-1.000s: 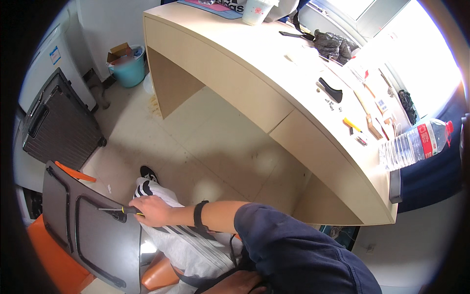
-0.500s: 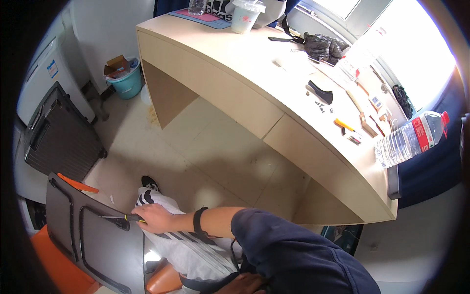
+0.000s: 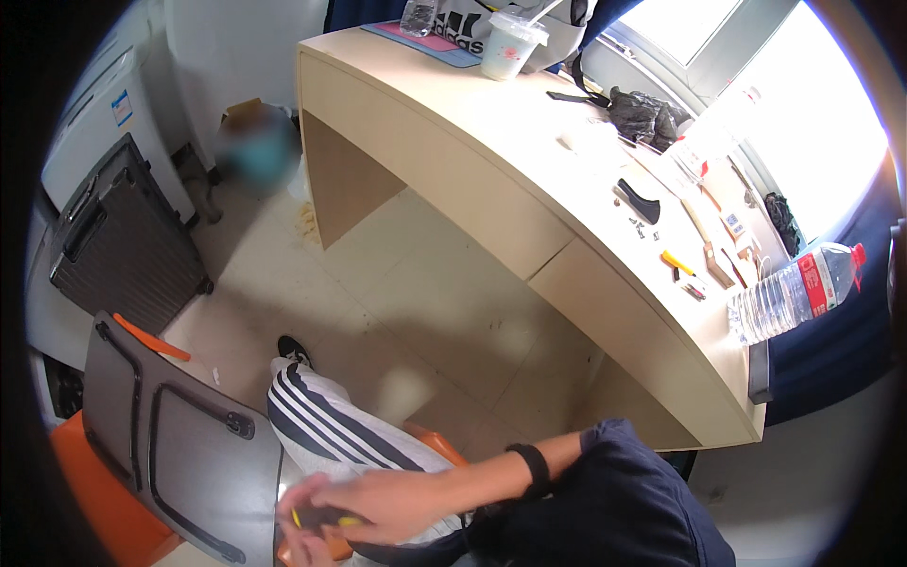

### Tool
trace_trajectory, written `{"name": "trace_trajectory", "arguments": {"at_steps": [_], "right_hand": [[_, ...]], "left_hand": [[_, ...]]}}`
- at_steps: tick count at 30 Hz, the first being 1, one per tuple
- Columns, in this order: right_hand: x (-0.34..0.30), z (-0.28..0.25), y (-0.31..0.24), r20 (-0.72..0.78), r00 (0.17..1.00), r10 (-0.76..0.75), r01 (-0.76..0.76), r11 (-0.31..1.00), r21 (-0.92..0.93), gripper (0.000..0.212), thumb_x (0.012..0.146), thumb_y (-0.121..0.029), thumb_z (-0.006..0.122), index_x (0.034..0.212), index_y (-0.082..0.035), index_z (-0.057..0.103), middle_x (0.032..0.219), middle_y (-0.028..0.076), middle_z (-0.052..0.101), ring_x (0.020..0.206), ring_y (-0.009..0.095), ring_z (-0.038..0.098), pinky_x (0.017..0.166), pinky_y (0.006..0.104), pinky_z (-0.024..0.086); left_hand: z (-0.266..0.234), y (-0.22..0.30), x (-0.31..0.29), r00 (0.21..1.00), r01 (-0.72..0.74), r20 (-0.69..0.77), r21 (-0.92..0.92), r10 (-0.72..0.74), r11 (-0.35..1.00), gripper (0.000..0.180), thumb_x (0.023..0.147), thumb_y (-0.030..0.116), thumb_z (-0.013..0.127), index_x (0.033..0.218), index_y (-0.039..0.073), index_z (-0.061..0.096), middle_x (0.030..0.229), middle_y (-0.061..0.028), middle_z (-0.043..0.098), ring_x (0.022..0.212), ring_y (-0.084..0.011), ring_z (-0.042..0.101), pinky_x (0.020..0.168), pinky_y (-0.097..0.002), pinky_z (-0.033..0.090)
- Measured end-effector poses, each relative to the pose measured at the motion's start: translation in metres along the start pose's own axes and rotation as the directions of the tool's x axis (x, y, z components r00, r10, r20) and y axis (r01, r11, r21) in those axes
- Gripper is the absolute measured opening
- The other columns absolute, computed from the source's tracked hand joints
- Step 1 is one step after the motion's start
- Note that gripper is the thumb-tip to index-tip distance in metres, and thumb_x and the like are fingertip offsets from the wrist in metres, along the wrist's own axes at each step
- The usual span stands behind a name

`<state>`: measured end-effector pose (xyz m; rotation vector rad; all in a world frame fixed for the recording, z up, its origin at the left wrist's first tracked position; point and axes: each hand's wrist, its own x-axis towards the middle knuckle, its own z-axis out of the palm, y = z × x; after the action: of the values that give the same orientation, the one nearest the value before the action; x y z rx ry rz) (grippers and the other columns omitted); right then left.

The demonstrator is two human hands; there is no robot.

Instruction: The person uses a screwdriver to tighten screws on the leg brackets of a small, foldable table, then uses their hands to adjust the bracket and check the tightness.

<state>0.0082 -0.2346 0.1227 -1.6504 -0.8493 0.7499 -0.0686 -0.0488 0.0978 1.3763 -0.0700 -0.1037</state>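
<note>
My right hand (image 3: 378,506), with a black band on its wrist, is closed around the black and yellow handle of a screwdriver (image 3: 326,517) above my lap. Its shaft cannot be made out. Blurred fingertips (image 3: 304,546) show just below the handle; whether they belong to my left hand is unclear. Left of the hands lies a dark grey panel (image 3: 213,468) with bent black metal tubes along it. A black bracket (image 3: 241,425) sits at one tube's end. Orange chair parts (image 3: 104,496) show beneath and beside the panel.
Across the desk (image 3: 425,132) lie a black curved piece (image 3: 639,202), small screws (image 3: 642,228), a yellow-handled tool (image 3: 677,263), a water bottle (image 3: 794,293) and a lidded cup (image 3: 510,47). A dark suitcase (image 3: 132,241) stands at the left, near a blurred bucket (image 3: 265,156).
My right hand has drawn back from the panel toward my lap, taking the screwdriver with it. The screwdriver no longer rests over the panel's bracket. The view has shifted slightly.
</note>
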Motion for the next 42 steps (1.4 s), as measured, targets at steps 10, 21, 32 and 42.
{"name": "trace_trajectory", "arguments": {"at_steps": [10,21,32,42], "right_hand": [[-0.115,-0.17,-0.032,-0.747,0.534,-0.397,-0.584,0.465,-0.665,0.005,0.082,-0.005,0.064,0.085,-0.007,0.067,0.071,0.01,0.066,0.059,0.024,0.065,0.057,0.0333,0.054],[-0.248,-0.273,-0.051,-0.901,0.106,-0.42,-0.951,0.223,-0.216,0.024,0.093,-0.022,0.06,0.102,-0.003,0.07,0.101,0.017,0.067,0.088,0.032,0.066,0.079,0.0395,0.05],[-0.247,-0.24,-0.039,-0.908,-0.054,-0.415,-0.965,0.257,-0.06,0.025,0.09,-0.026,0.064,0.093,-0.002,0.068,0.089,0.012,0.062,0.084,0.03,0.061,0.077,0.0407,0.045],[-0.248,-0.238,-0.039,-0.917,0.037,-0.397,-0.962,0.233,-0.14,0.024,0.089,-0.024,0.067,0.094,-0.001,0.073,0.094,0.01,0.068,0.085,0.025,0.065,0.078,0.0345,0.047]], "left_hand": [[-0.021,-0.014,-0.033,0.938,0.016,-0.339,-0.161,-0.07,0.987,0.046,0.101,0.047,0.045,0.103,0.002,0.046,0.095,-0.0177,0.061,0.086,-0.0294,0.065,0.078,-0.0413,0.057],[-0.029,-0.008,-0.049,0.893,0.079,-0.433,-0.116,-0.122,0.99,0.043,0.103,0.042,0.043,0.101,0.0,0.049,0.093,-0.0159,0.061,0.085,-0.0238,0.058,0.079,-0.0359,0.05],[-0.023,-0.023,-0.041,0.909,0.031,-0.402,-0.194,-0.108,0.98,0.034,0.102,0.035,0.048,0.103,0.001,0.049,0.092,-0.0167,0.061,0.08,-0.0262,0.059,0.077,-0.0396,0.052],[-0.023,-0.041,-0.043,0.908,0.073,-0.389,-0.212,-0.153,0.974,0.034,0.103,0.032,0.046,0.104,-0.003,0.049,0.087,-0.0206,0.062,0.077,-0.0276,0.061,0.075,-0.0413,0.053]]}}
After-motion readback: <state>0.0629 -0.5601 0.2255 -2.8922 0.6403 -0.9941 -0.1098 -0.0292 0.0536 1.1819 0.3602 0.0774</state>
